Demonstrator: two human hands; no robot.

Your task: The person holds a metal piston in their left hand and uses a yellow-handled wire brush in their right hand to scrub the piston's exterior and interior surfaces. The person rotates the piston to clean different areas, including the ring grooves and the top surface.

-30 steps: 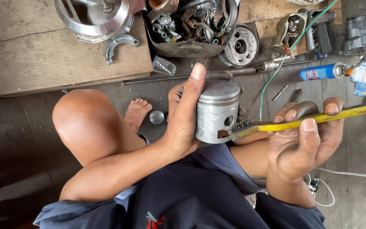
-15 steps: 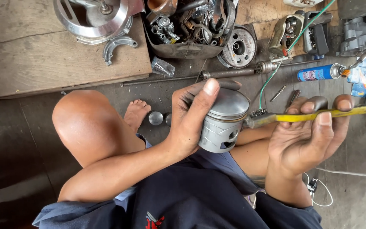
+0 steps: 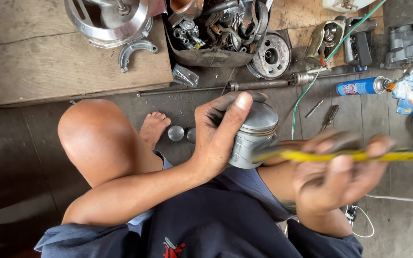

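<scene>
My left hand wraps around a grey, cylindrical metal piston at frame centre, above my lap. At three o'clock my right hand, motion-blurred, grips a yellow-handled wire brush, its head against the piston's skirt. I judge this mid-scrubbing; next, the piston needs turning to an unbrushed face.

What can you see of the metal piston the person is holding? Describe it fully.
The piston is a dull grey metal cylinder with a flat round crown and ring grooves beneath it. The left hand wraps its side, thumb up by the crown. It tilts slightly, above the lap. The blurred yellow-handled brush in the right hand meets its lower side.
</scene>
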